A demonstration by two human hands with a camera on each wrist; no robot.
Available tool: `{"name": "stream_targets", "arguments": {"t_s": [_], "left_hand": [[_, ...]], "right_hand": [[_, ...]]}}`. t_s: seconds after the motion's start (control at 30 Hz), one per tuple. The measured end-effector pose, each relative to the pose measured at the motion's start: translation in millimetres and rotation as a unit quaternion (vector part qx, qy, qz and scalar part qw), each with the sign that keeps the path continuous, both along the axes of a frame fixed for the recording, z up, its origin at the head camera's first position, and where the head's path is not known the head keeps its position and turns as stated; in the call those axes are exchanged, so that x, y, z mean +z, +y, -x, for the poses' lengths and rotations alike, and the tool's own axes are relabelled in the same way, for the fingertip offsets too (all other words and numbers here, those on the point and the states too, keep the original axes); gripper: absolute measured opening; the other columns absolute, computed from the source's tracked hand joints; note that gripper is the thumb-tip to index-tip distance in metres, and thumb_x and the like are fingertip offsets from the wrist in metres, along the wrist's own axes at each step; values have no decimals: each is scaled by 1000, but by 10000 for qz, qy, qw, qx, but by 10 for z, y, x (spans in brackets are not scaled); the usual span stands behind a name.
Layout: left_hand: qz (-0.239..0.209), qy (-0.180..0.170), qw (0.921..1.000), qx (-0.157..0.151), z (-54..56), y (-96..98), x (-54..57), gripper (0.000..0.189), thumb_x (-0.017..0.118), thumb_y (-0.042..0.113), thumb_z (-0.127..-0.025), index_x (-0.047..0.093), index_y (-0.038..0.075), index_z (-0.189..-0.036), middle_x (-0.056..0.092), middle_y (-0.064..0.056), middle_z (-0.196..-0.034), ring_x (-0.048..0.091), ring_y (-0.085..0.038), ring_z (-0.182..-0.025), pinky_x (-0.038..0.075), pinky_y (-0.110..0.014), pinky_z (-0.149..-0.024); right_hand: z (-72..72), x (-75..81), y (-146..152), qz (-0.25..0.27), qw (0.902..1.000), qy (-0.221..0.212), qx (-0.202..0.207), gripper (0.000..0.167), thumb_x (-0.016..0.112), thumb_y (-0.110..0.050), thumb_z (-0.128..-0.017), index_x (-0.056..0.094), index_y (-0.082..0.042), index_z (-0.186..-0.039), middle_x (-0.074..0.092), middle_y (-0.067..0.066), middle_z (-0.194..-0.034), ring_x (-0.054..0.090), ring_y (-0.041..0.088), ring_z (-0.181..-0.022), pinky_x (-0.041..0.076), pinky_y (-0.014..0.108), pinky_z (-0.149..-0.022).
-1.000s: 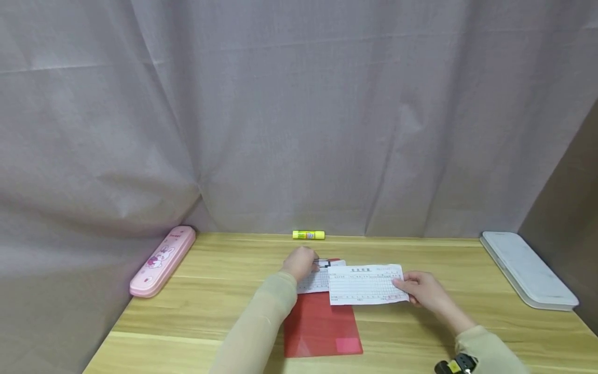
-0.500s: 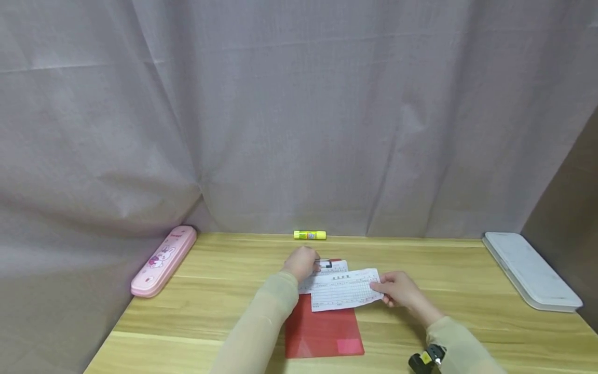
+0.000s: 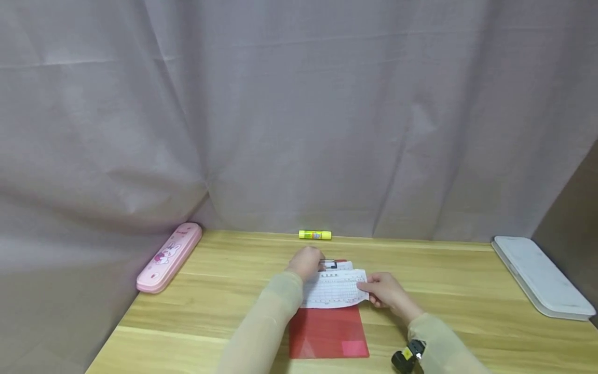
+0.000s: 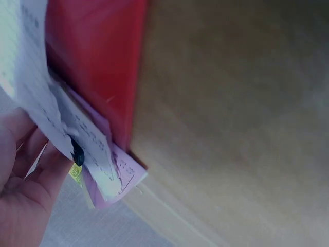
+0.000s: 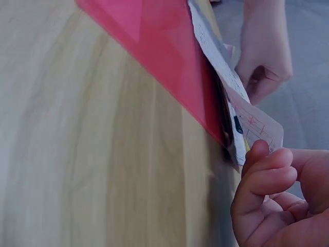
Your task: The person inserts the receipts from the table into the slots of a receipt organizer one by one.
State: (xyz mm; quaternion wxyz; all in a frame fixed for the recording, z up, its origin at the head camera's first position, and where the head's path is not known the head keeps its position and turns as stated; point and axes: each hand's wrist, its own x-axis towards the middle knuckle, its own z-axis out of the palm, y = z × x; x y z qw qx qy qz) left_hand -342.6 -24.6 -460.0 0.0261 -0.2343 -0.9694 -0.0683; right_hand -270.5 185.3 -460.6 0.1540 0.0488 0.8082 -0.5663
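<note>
My right hand pinches the right edge of a printed paper form, thumb on top. The form lies over the upper part of a red plastic folder and overlaps another printed slip beneath it. At the folder's top edge my left hand pinches a black binder clip, its fingertips partly hidden. Seen from the left wrist, several white and pink slips are layered beside the black clip, with the fingers behind the form. The right wrist view shows the form's corner bending up at the right fingertips.
A yellow glue stick lies at the table's back edge. The pink pencil case is at the left edge and a white flat case at the right. Grey cloth hangs behind the wooden table.
My right hand has carried the form leftward, from beside the folder to over the slips at its top. The left hand has stayed at the clip.
</note>
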Motion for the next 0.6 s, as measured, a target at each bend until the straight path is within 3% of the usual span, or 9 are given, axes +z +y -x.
{"name": "stream_targets", "arguments": {"t_s": [0.37, 0.6], "left_hand": [[-162, -294, 9994, 56, 11, 7, 40, 24, 76, 27, -80, 75, 13, -99, 72, 3, -97, 66, -11, -92, 52, -22, -82], [140, 94, 9996, -219, 48, 7, -27, 14, 75, 25, -82, 75, 15, -91, 71, 5, -87, 65, -8, -83, 52, -21, -78]], "right_hand": [[82, -78, -189, -107, 9992, -212, -335, 16, 65, -9, -84, 54, -4, -73, 44, -2, -49, 40, 5, -41, 36, 15, -39], [111, -105, -232, -339, 9989, 67, -309, 18, 64, -9, -82, 52, -5, -70, 46, -1, -47, 41, 6, -38, 37, 16, -37]]}}
